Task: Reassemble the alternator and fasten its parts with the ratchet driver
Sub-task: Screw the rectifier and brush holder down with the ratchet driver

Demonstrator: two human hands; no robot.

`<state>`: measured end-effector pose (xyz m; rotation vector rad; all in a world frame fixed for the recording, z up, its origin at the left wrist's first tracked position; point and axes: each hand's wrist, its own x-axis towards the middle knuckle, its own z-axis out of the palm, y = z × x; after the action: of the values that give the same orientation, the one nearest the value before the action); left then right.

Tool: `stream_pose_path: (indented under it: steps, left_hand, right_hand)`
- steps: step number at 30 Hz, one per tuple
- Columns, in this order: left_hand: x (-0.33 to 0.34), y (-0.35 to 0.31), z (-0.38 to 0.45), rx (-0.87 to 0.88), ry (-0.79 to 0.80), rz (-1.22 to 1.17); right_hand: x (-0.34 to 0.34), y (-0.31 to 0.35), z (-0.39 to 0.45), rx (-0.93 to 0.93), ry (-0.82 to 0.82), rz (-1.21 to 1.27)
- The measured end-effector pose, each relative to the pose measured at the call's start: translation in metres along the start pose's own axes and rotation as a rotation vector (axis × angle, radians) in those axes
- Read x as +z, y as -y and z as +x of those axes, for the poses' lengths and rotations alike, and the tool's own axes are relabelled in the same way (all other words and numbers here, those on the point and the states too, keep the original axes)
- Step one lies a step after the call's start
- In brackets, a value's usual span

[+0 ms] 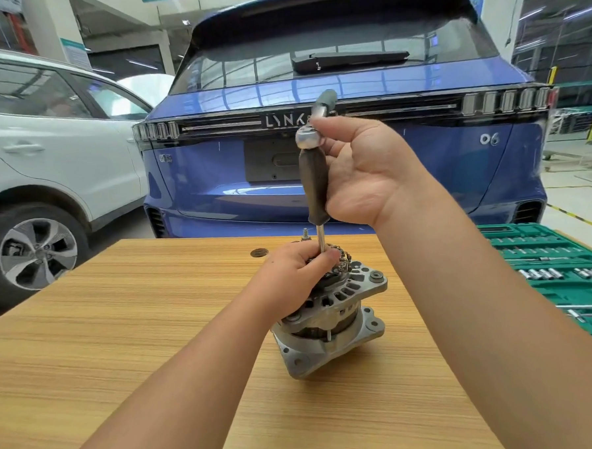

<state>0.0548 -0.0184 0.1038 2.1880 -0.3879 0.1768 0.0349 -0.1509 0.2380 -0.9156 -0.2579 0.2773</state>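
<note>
A grey metal alternator (341, 321) stands upright on the wooden table (122, 336), a little right of centre. My left hand (290, 276) grips its top and pinches the steel shaft of the driver. The driver (315, 185) stands vertical on the alternator's top, with a dark handle and a silver ratchet head above it. My right hand (360, 166) holds the ratchet at the head, palm toward me, and the ratchet's handle points away toward the car. My left fingers hide the driver's tip and the fastener.
A green socket set case (558, 279) lies open at the table's right edge with several sockets and bits. A small dark disc (259, 252) lies near the far edge. A blue car (314, 86) is parked just behind the table, a white car (44, 162) to the left.
</note>
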Motion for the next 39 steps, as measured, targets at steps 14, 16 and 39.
stream_pose_path:
  steps: [14, 16, 39]
  left_hand:
    - [0.002, -0.003, 0.001, 0.025, -0.01, 0.047]
    - [0.002, -0.002, 0.001, 0.031, -0.012, 0.043]
    - [0.004, -0.001, -0.002, 0.014, -0.06, 0.016]
  right_hand:
    - [-0.027, -0.036, 0.028, -1.203, -0.305, -0.832]
    - [-0.037, -0.033, 0.036, -1.353, -0.366, -1.14]
    - [0.019, 0.03, 0.024, 0.095, -0.027, -0.762]
